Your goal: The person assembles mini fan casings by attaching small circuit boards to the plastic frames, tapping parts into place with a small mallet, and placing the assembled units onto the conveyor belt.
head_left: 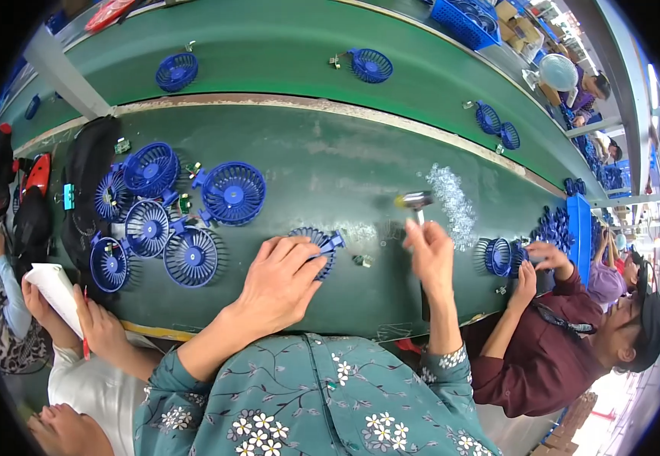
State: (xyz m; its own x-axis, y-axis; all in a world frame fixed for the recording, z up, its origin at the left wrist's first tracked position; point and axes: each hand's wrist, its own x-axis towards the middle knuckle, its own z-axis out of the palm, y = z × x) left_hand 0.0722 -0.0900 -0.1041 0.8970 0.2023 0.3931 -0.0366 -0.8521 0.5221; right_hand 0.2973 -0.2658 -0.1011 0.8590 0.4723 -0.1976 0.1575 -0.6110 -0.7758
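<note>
Blue round cage (pixel 330 261) on green worktop (pixel 345 163) | left hand (pixel 283 280) holding it | right hand (pixel 432 257) gripping hammer (pixel 417 200) | small clear bits (pixel 453 207) near hammer

Item one: one blue plastic fan housing (pixel 328 262), round, ringed with narrow ribs. I have it lying on the work surface under a hand, much of its near-left part covered. A short blue bracket (pixel 333 242) projects from its rim, angled right and away from the wearer. I can make out no break in the visible ribs.

Item two: one hammer (pixel 416 200), held by its shaft to the right of the housing, apart from it. I log its head crosswise, farther from the wearer than the housing: grey metal at right, yellowish and blurred at left. Its dark lower handle (pixel 425 304) points toward the wearer.
</note>
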